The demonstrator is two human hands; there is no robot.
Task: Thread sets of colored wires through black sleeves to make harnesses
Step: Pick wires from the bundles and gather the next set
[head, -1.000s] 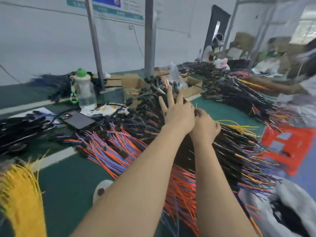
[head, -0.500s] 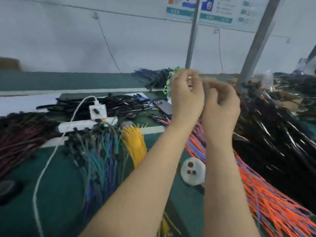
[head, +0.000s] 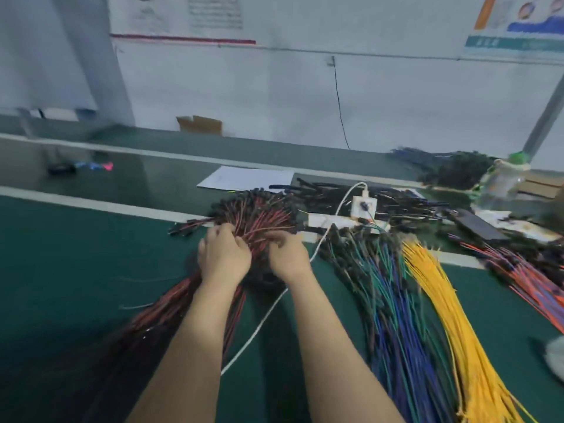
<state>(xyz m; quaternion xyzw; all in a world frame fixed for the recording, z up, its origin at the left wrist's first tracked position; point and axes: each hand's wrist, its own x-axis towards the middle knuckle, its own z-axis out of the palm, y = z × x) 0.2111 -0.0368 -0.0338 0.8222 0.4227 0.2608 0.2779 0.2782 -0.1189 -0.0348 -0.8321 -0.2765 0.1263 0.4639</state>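
Note:
A big bundle of red and black wires (head: 259,221) with black connector ends lies fanned on the green table (head: 76,254). My left hand (head: 222,257) rests on the bundle's near part with curled fingers gripping into the wires. My right hand (head: 285,254) sits beside it, its fingertips pinching some red wires. To the right lie a bundle of blue and green wires (head: 393,303), a bundle of yellow wires (head: 448,303) and orange and purple wires (head: 525,279). Black sleeves (head: 351,193) are piled behind.
A white power strip (head: 332,221) with a white charger (head: 364,204) and a white cable (head: 262,325) crosses between my arms. A sheet of paper (head: 244,178), a clear bottle with a green cap (head: 503,181), a black phone (head: 479,227) and a cardboard box (head: 200,125) lie farther back.
My view has swung left from the orange and purple pile to the red and black bundle. Both hands have come down from mid-air onto those wires.

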